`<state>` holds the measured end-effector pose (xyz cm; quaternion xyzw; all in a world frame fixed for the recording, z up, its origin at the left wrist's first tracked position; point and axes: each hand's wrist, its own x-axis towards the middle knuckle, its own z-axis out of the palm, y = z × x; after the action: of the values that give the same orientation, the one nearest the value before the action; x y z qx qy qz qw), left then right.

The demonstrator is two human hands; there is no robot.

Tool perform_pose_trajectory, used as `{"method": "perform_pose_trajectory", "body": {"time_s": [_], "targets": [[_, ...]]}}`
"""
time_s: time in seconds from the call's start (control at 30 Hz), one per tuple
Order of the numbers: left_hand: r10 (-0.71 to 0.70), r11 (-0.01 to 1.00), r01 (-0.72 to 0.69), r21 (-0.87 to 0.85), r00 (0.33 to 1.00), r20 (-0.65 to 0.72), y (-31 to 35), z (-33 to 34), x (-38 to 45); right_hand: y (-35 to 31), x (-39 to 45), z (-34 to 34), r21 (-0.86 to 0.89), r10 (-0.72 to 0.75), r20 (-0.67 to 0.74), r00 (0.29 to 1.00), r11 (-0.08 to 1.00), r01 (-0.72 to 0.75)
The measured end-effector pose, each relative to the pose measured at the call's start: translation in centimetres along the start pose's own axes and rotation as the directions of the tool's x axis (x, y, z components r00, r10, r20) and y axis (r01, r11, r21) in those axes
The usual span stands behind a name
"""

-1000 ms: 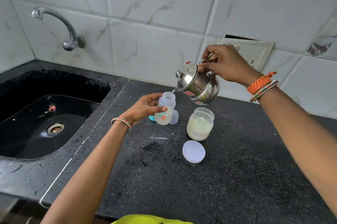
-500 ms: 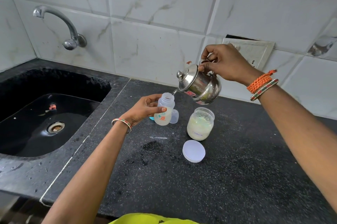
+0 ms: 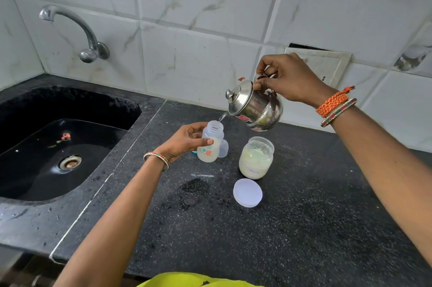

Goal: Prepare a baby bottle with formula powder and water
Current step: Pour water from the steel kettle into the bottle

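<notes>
Right hand: closed on the handle of a steel kettle, tilted so a thin stream of water leaves the spout and enters the open neck of the baby bottle; left hand: wrapped around that bottle, held upright just above the table, its lower part cloudy and pale. Beside the bottle, away from the sink: open formula jar, its white lid lying flat in front of it. Step in hand, by judgement: filling with water; next calls for levelling the kettle once the bottle is full enough, setting it down, then closing and shaking the bottle.
</notes>
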<state>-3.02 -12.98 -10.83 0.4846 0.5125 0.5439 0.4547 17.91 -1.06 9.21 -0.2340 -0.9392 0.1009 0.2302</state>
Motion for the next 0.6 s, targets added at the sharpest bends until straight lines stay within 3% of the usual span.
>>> {"method": "perform_pose_trajectory", "body": {"time_s": [0.3, 0.6], "targets": [[-0.009, 1.000, 0.009, -0.003, 1.000, -0.007, -0.2, 0.0, -0.1, 0.5, -0.4, 0.6, 0.031, 0.027, -0.005, 1.000, 0.999, -0.027], [-0.017, 0.997, 0.015, -0.069, 0.999, -0.038, -0.5, 0.2, -0.4, 1.7, -2.0, 2.7, 0.246, 0.152, -0.013, 0.988, 0.958, -0.145]]}}
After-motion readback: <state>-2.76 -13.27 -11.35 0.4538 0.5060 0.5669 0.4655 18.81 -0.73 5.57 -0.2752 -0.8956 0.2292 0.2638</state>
